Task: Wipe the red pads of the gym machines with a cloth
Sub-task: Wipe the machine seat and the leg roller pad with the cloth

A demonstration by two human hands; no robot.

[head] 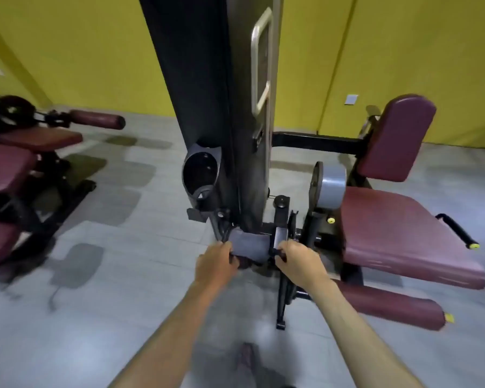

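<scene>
Our left grip and right grip reach out together, each with fingers curled tight on one end of the grey cloth. The cloth is stretched between them over a dark red roller pad, of which only a sliver shows below the cloth, at the foot of the black weight tower. At three o'clock from our hands sits the red seat pad, with its back pad at two o'clock and a second roller at four o'clock. At nine o'clock, well apart across the grey tiled floor, stands another machine with red pads, blurred.
</scene>
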